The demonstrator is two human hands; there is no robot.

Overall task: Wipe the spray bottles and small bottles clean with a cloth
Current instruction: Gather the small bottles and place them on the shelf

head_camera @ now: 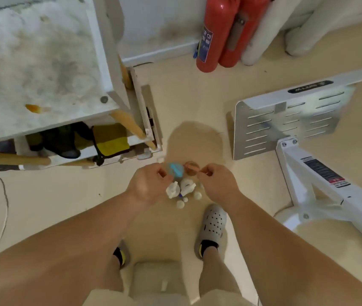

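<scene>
head view: two spray bottles (172,190) upright

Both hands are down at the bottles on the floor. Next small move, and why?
Probably lift one bottle clear, likely the blue-labelled bottle by the left hand. The white spray heads and small caps stand crowded between the hands, so wiping in place looks awkward. The right hand is at the amber bottle; no cloth shows in either.
</scene>
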